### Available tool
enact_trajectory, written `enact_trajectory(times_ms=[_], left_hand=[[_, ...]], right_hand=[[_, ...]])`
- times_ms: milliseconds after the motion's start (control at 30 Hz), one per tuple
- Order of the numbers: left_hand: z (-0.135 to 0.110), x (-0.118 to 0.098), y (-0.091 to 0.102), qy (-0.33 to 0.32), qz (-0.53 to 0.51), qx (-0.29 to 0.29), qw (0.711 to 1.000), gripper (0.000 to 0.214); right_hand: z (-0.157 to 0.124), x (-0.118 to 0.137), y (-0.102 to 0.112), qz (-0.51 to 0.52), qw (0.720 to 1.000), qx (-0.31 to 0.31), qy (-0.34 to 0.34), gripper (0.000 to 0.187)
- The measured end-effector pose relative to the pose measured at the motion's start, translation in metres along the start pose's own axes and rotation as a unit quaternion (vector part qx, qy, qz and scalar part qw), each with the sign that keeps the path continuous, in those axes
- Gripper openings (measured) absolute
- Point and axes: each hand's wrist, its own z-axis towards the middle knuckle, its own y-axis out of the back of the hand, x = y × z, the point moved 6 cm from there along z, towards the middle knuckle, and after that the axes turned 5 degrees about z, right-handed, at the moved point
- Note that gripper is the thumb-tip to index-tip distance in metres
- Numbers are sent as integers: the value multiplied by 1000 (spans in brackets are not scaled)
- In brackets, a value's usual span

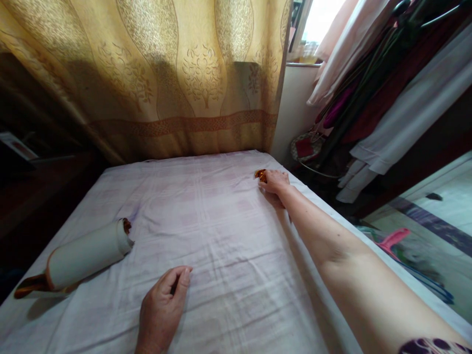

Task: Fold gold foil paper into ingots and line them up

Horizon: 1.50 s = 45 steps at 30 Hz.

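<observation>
My right hand (275, 181) reaches to the far right part of the bed-like surface covered with a pale checked sheet (206, 206). Its fingers are closed around a small, shiny orange-gold piece (260, 175), crumpled like foil; most of it is hidden under the hand. Near the front, my left hand (162, 307) rests in a loose fist, thumb against the forefinger, with nothing visible in it. To its left lies a roll of paper (88, 253), white outside and shiny orange-brown inside, its near end partly unrolled.
A gold patterned curtain (201, 73) hangs behind the far edge. Clothes (401, 108) hang on the right, above a small bag (307, 146). Beside the right edge are a pink hanger-like item (394, 240) and a blue one (429, 285). Dark furniture (40, 177) stands on the left.
</observation>
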Motion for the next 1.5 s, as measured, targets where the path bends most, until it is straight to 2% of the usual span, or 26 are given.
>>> enact_trajectory(times_ms=[233,367,467,600,700,733,900,1200,1333,1433,1500], left_hand=[[0,3,-1,16,-6,4,1000,41],[1,2,-2,23,-16,7,1000,40],[3,-1,-3,24,-19,13,999,38],[4,-6,-1,26,-24,21,999,37],[5,-7,-1,26,-30,28,999,38],[5,-7,-1,25,-31,29,999,39],[6,-7,-4,24,-12,36,999,42],[8,-9,-6,19,44,51,998,33],[7,-14,-2,-12,77,70,994,28],[9,-15,13,-46,116,70,990,23],[14,-11,35,-60,156,51,985,22]], right_hand=[[-10,-12,20,29,999,-38,-20,37],[-34,-8,36,54,995,-80,-2,34],[-69,15,36,83,990,-95,64,30],[-136,58,12,123,976,-89,159,26],[-184,84,-7,153,965,-90,194,24],[-197,90,-12,191,954,-90,212,23],[-243,106,-22,212,946,-72,236,22],[-281,101,-21,218,952,-75,200,30],[-291,98,-19,222,952,-82,192,29],[-297,95,-20,232,949,-84,196,28],[-300,93,-20,243,945,-85,203,28]])
